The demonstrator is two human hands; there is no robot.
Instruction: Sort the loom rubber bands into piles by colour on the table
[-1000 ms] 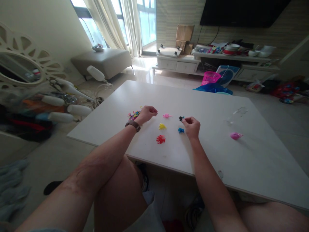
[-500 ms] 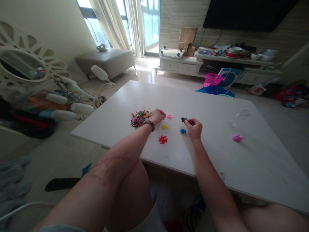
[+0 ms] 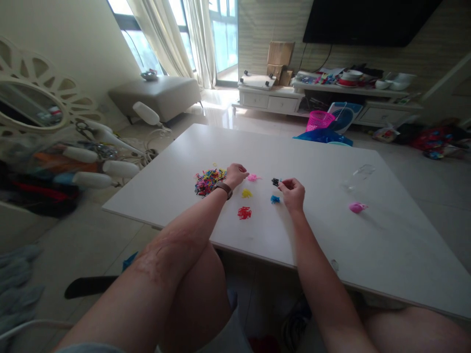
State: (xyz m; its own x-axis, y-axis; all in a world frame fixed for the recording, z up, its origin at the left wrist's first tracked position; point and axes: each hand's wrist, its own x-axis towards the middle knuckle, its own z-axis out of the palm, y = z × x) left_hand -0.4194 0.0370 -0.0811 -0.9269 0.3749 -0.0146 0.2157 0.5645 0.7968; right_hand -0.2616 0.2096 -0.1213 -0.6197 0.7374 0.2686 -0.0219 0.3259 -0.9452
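Note:
On the white table, a mixed heap of small thin coloured pieces, which look like rubber bands, lies left of my left hand. Its fingers are closed beside a small pink pile; anything between them is too small to make out. My right hand pinches with thumb and forefinger at the right edge of a black pile. What that pinch holds is unclear. Below the hands sit a yellow pile, a red pile and a blue pile.
Toward the table's right side lie a pink object and a clear plastic container. A small clear item rests at the near edge. Beyond the table stand a pink basket and a low cabinet. White-shaded lamps are at left.
The whole view has shifted slightly, so the table and piles appear a little further left. Both hands stay at nearly the same places beside the pink and black piles.

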